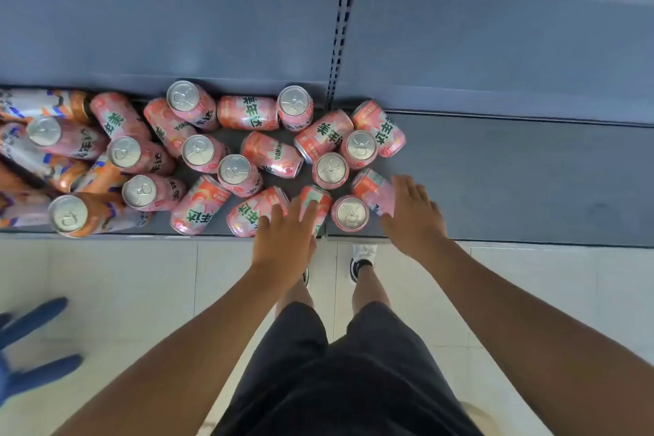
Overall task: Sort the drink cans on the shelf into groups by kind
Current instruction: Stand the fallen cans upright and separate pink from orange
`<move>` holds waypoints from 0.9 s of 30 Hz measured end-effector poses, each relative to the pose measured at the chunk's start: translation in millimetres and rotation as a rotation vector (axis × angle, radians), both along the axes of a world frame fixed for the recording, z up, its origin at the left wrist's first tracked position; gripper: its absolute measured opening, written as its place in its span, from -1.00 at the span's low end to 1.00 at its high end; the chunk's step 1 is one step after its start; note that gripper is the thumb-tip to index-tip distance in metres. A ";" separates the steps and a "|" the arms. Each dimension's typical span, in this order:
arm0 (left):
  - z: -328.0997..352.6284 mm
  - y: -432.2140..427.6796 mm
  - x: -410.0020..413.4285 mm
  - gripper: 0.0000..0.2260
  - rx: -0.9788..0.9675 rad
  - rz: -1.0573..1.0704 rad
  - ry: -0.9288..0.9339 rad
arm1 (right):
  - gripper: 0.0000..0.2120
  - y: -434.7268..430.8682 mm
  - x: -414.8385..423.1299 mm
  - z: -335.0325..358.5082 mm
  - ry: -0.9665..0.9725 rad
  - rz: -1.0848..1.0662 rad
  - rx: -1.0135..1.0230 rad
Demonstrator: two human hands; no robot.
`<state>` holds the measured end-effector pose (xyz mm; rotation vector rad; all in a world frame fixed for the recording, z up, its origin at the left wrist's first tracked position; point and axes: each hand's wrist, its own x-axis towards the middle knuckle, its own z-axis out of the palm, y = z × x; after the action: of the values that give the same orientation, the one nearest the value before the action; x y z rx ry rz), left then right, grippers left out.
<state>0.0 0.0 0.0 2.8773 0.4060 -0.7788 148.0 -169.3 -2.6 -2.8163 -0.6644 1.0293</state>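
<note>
Several pink cans [233, 173] with green lettering crowd the grey shelf [513, 180], some upright, some lying down. Orange and white cans [70, 216] pile at the far left. My left hand [283, 241] lies with fingers spread over a lying pink can [315, 198] at the shelf's front edge, not closed around it. My right hand [414, 216] is flat and open, its fingers against another lying pink can [371, 191]. An upright pink can [350, 214] stands between the two hands.
The right half of the shelf holds nothing. A slotted metal upright [339, 28] divides the grey back panel. Below the shelf edge is pale tiled floor [141, 287] with my legs and shoes. A blue object [32, 347] shows at the lower left.
</note>
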 end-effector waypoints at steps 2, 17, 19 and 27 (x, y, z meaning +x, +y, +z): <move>-13.2 -2.8 4.7 -0.38 -0.030 0.058 0.033 | -0.37 2.9 8.1 -13.5 0.041 -0.003 0.030; -51.0 -16.1 1.2 -0.25 -0.126 0.272 -0.082 | -0.28 -8.1 5.6 -50.6 0.068 -0.105 0.144; -41.6 -10.9 -1.4 -0.30 -0.179 0.290 -0.126 | -0.29 -10.5 2.9 -41.3 0.072 -0.165 0.184; -15.1 -0.2 -0.3 -0.48 -0.247 0.276 -0.229 | -0.44 -13.1 -0.3 -7.4 -0.008 -0.146 0.222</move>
<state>-0.3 -0.2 -15.1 2.5678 0.6133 -0.4156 147.7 -182.3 -10.0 -2.6329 -0.5283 0.8617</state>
